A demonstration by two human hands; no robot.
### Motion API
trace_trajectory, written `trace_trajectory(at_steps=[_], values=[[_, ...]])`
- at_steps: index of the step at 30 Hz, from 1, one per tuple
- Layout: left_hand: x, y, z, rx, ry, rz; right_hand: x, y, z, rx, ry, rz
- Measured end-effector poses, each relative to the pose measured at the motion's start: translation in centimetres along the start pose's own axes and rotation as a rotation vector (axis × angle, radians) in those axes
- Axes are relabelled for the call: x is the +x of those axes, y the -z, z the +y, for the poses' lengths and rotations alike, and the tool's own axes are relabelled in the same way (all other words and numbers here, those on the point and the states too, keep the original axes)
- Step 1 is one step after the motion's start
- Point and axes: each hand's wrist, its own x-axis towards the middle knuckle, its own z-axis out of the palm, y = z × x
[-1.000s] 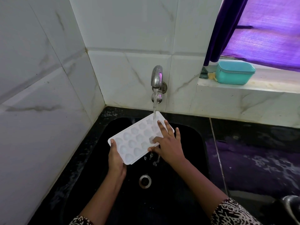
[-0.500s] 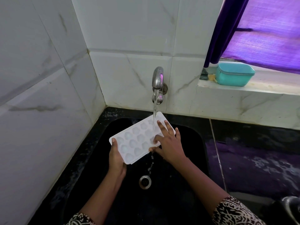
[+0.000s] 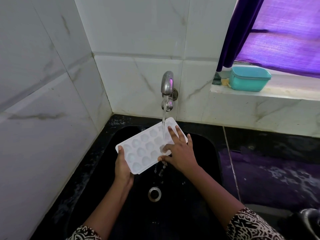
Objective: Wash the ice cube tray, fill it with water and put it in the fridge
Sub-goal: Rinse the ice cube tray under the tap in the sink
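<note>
I hold the ice tray (image 3: 143, 148) over the black sink (image 3: 210, 170), under the running tap (image 3: 167, 84). My left hand (image 3: 123, 168) grips its near-left corner, thumb on top, to steady it. My right hand (image 3: 180, 153) lies flat with fingers spread on the right cups, probably scrubbing. The tray looks tilted, so water drains off its near edge.

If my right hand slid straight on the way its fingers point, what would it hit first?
Likely the water stream falling on the tray, then the tap behind it; depth is unclear.
</note>
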Motion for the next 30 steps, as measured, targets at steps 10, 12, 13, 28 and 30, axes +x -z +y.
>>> trace_trajectory(at_steps=[10, 12, 13, 28, 30], values=[[0.1, 0.3, -0.4, 0.012, 0.010, 0.000, -0.4, -1.0, -0.5, 0.108, 0.035, -0.028], [0.1, 0.3, -0.5, 0.023, 0.011, -0.003, -0.5, -0.9, 0.0, 0.075, 0.009, -0.020], [0.1, 0.3, -0.6, 0.025, 0.017, -0.005, -0.5, -0.8, 0.2, 0.068, -0.012, -0.020], [0.1, 0.2, -1.5, 0.036, 0.064, 0.026, -0.9, -1.4, 1.1, 0.111, 0.010, 0.005], [0.1, -0.1, -1.6, 0.051, 0.076, 0.026, -0.8, -1.1, 1.5, 0.143, -0.049, 0.023]])
